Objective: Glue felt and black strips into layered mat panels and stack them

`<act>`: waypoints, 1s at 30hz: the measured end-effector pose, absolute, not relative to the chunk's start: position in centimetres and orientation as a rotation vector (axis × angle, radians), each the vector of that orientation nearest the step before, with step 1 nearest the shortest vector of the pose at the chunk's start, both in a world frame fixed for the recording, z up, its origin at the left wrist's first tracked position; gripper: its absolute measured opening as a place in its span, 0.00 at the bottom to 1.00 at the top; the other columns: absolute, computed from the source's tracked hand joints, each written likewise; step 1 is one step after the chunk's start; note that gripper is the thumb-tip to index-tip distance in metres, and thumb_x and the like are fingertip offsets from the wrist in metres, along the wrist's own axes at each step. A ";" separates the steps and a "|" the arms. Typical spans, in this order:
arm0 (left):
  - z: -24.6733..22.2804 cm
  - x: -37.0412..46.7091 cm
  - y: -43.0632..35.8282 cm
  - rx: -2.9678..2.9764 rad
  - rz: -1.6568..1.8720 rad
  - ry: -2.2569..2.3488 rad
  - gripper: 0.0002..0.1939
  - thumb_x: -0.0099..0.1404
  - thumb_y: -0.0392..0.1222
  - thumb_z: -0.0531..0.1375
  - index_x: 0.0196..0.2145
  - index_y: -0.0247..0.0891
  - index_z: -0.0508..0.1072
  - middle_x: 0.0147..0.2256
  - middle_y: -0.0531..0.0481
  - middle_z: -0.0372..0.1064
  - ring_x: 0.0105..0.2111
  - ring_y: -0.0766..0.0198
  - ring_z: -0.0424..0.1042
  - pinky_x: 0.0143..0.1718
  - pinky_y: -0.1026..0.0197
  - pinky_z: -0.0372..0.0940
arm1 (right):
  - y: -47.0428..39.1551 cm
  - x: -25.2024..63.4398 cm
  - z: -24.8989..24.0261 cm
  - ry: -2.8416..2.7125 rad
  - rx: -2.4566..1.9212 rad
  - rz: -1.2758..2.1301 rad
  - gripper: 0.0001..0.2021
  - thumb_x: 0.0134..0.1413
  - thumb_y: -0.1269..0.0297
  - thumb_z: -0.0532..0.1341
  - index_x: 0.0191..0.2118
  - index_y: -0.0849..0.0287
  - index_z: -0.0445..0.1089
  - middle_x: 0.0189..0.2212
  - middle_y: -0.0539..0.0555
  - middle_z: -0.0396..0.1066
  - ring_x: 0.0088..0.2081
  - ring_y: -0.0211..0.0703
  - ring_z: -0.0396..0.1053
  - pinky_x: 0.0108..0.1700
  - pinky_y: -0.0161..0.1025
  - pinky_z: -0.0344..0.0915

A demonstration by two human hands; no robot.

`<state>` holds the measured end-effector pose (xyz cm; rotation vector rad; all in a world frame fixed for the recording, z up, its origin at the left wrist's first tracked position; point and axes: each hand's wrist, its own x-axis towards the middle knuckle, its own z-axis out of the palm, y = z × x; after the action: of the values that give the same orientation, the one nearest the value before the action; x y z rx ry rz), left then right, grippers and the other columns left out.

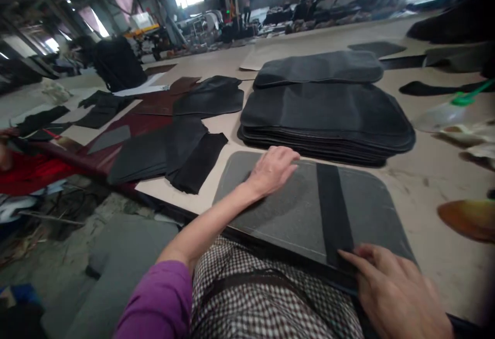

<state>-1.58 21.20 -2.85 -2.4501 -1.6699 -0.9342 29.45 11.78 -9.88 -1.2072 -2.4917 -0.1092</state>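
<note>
A grey panel (pixel 286 210) with rounded corners lies flat at the table's near edge, with a black strip (pixel 334 205) running across it. My left hand (pixel 274 170) rests on the panel's upper left part, palm down, its fingers somewhat spread and holding nothing. At the lower right, my right hand (pixel 398 287) touches the near end of the black strip with its fingertips. Its fingers are bent, and whether they pinch anything is not clear. Just beyond the panel sits a stack of black panels (pixel 325 117), topped at the back by a greyer one (pixel 319 68).
Black and grey cut pieces (pixel 150 148) lie to the left on the table (pixel 436 174). At the right are a bottle with a green cap (pixel 444 112) and a brown oval object (pixel 467 219). A person's arm and red clothing (pixel 31 171) show at the far left.
</note>
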 end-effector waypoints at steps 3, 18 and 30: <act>-1.0 -9.5 16.3 -2.269 -0.898 -1.802 0.15 0.76 0.42 0.55 0.57 0.38 0.69 0.55 0.41 0.72 0.56 0.55 0.67 0.60 0.50 0.63 | 12.7 30.1 -10.7 -2.466 -1.160 -0.002 0.18 0.57 0.70 0.52 0.41 0.54 0.80 0.46 0.61 0.74 0.42 0.61 0.70 0.41 0.55 0.66; -5.6 -31.6 2.5 -1.559 -0.694 -2.441 0.16 0.71 0.50 0.56 0.44 0.39 0.79 0.44 0.43 0.80 0.45 0.53 0.77 0.50 0.53 0.69 | 13.5 24.2 -6.0 -2.277 -1.001 0.113 0.13 0.68 0.58 0.51 0.48 0.54 0.70 0.50 0.60 0.72 0.47 0.59 0.71 0.48 0.58 0.67; 3.2 -10.8 3.4 -2.370 -0.824 -1.714 0.16 0.73 0.37 0.55 0.56 0.45 0.73 0.60 0.42 0.72 0.56 0.54 0.74 0.57 0.49 0.69 | 9.4 15.0 -3.0 -0.969 -0.699 2.437 0.29 0.65 0.38 0.61 0.57 0.60 0.71 0.55 0.65 0.73 0.54 0.56 0.74 0.52 0.51 0.73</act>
<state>-10.81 3.43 3.18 -2.3702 -1.7143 -0.8243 15.01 9.37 -2.97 -0.6989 -0.9688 2.4367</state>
